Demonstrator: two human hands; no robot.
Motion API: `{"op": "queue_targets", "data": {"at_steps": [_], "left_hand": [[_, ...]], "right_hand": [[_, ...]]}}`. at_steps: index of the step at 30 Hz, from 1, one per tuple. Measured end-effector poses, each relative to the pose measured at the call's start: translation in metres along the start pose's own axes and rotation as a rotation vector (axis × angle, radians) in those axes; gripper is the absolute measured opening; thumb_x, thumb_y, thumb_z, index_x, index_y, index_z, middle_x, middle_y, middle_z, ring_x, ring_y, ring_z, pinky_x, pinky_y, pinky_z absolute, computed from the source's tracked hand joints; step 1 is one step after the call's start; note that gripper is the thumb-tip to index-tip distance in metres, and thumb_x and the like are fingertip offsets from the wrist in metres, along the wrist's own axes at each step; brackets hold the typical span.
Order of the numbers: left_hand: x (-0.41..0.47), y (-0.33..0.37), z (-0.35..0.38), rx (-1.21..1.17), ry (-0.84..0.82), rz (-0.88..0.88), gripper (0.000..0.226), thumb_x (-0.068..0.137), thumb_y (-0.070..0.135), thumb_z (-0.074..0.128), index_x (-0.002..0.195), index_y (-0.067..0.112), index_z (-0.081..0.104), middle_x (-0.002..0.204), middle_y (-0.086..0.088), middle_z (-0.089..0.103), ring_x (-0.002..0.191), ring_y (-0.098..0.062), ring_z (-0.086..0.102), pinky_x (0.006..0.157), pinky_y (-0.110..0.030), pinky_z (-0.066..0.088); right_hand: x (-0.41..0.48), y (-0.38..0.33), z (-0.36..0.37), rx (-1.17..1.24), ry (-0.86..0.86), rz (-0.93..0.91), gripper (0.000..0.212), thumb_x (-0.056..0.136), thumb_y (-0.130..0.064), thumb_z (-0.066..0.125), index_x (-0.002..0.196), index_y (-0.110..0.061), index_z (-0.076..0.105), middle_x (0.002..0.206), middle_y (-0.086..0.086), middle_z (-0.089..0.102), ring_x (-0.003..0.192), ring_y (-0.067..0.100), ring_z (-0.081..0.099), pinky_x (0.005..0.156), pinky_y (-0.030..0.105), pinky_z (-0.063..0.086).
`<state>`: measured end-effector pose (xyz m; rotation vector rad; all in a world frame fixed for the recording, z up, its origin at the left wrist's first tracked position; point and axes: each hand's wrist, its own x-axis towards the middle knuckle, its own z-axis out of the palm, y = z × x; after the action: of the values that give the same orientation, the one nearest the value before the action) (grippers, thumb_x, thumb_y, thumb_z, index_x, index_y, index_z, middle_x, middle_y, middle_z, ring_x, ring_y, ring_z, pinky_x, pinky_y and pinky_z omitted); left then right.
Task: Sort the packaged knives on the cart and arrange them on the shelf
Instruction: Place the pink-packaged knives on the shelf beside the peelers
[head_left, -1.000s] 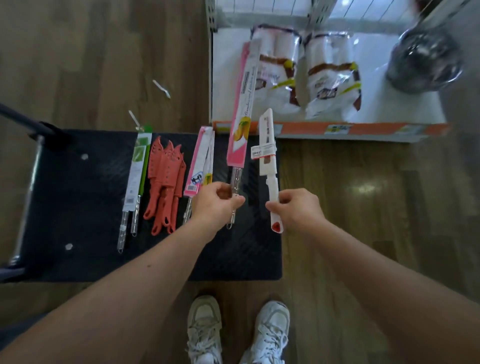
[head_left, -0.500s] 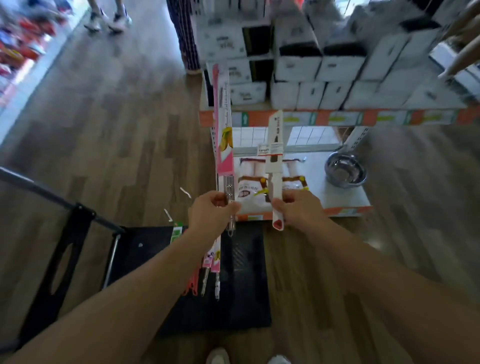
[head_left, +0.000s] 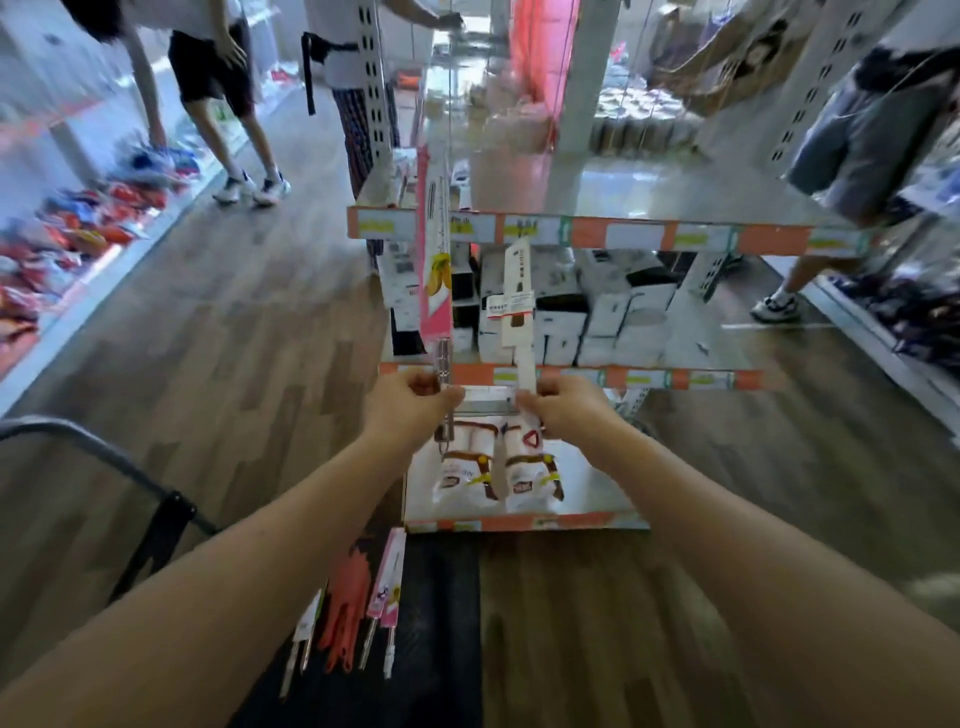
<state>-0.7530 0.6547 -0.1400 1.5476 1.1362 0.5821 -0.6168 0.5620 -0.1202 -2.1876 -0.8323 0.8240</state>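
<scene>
A: Knives upright: left hand (head_left: 410, 405) fisted round the clear handle of the long pink-carded knife (head_left: 435, 260), right hand (head_left: 558, 402) pinching the white sheathed knife (head_left: 517, 301), before the orange-edged metal shelf (head_left: 571, 233).

B: Risk?

A: Tall card might snag that edge. More packaged knives (head_left: 358, 608) wait on the black cart (head_left: 441, 649).

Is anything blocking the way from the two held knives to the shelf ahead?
Nothing visible. The left hand holds the long pink-carded knife, the right hand the white sleeved knife, both upright just before the orange-edged shelf.
</scene>
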Motion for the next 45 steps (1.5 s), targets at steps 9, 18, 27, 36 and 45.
{"op": "queue_targets", "data": {"at_steps": [9,18,27,36,45], "left_hand": [[0.016,0.04,-0.005,-0.005,-0.013,0.041,0.008,0.079,0.024,0.072,0.077,0.022,0.064,0.097,-0.01,0.07,0.095,-0.029,0.067,0.088,-0.045,0.054],[0.071,0.077,-0.047,0.065,-0.077,0.048,0.015,0.08,0.026,0.071,0.07,0.021,0.061,0.093,-0.009,0.069,0.094,-0.028,0.067,0.091,-0.043,0.053],[0.137,0.1,-0.047,0.084,-0.094,0.046,0.016,0.081,0.024,0.071,0.074,0.018,0.058,0.076,-0.002,0.06,0.082,-0.02,0.061,0.087,-0.036,0.054],[0.2,0.124,-0.03,0.061,-0.036,-0.003,0.015,0.083,0.02,0.069,0.083,0.01,0.058,0.074,-0.003,0.056,0.076,-0.018,0.057,0.081,-0.034,0.053],[0.243,0.143,-0.02,0.033,0.032,-0.054,0.02,0.085,0.017,0.066,0.072,0.014,0.05,0.071,-0.003,0.055,0.071,-0.017,0.055,0.086,-0.037,0.049]], "right_hand": [[-0.001,-0.044,-0.021,0.048,0.001,-0.019,0.016,0.092,-0.029,0.055,0.096,-0.016,0.063,0.109,0.015,0.068,0.098,0.028,0.066,0.092,0.045,0.052],[0.038,-0.1,-0.02,0.121,0.089,-0.045,0.022,0.091,-0.028,0.058,0.1,-0.01,0.067,0.094,0.007,0.067,0.078,0.016,0.06,0.087,0.036,0.055],[0.092,-0.132,-0.038,0.226,0.133,-0.024,0.028,0.09,-0.021,0.061,0.112,-0.004,0.061,0.11,0.011,0.064,0.091,0.027,0.067,0.09,0.039,0.054],[0.186,-0.142,-0.051,0.093,0.098,-0.005,0.02,0.088,-0.022,0.063,0.083,-0.003,0.067,0.08,0.009,0.061,0.074,0.02,0.061,0.086,0.044,0.056],[0.263,-0.155,-0.059,0.002,0.002,0.043,0.034,0.09,-0.025,0.061,0.11,0.001,0.06,0.087,0.01,0.062,0.076,0.02,0.063,0.085,0.031,0.056]]}}
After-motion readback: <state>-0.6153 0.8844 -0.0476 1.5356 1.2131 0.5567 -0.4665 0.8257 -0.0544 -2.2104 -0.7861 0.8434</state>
